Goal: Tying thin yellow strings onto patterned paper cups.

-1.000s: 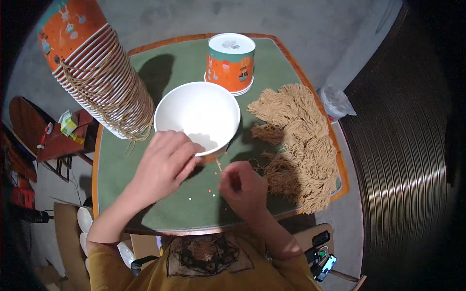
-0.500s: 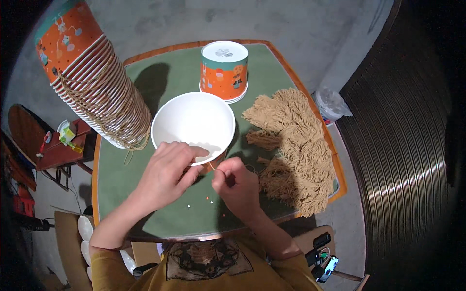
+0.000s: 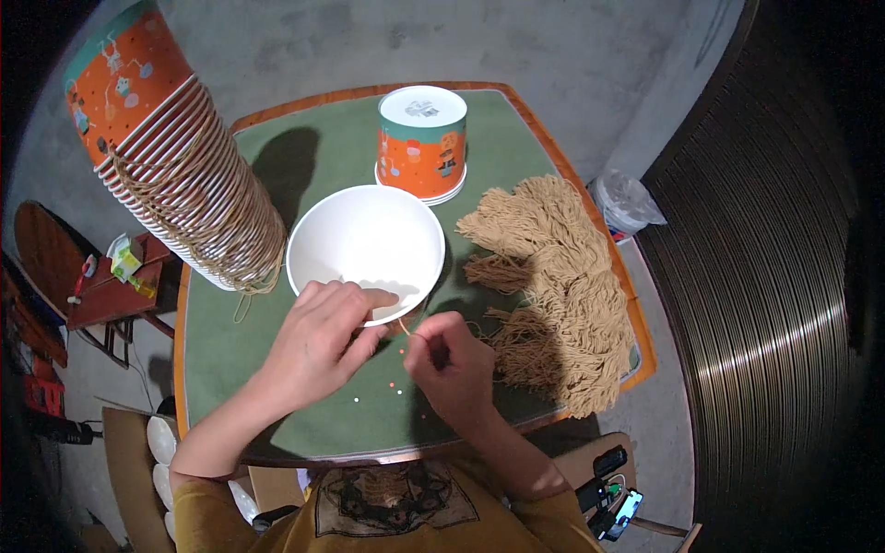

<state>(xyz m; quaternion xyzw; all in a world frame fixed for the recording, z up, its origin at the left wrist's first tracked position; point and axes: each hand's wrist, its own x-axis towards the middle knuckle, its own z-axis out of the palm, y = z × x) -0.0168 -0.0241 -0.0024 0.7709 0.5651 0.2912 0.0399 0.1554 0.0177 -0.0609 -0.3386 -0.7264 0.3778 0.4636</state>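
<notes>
A white-lined paper bucket (image 3: 364, 230) is tilted with its wide mouth facing me. My left hand (image 3: 318, 343) grips its near rim, fingers inside and thumb outside. Just to the right, my right hand (image 3: 452, 367) is closed in a pinch on a thin tan cord (image 3: 405, 326) that runs up to the bucket's rim. Whether the cord passes through the rim cannot be made out. A thick bundle of tan cords (image 3: 562, 304) lies spread on the table to the right of my right hand.
A tall leaning stack of orange paper buckets (image 3: 198, 180), draped with cords, stands at the left. An upturned orange bucket (image 3: 422, 152) sits at the back of the green-topped table (image 3: 323, 433). Small white and orange dots (image 3: 392, 385) lie near me. A plastic tub (image 3: 627, 203) stands beyond the right edge.
The whole view has shifted down slightly. Both hands keep nearly the same hold. One more small orange dot shows below the bucket's rim, between the hands.
</notes>
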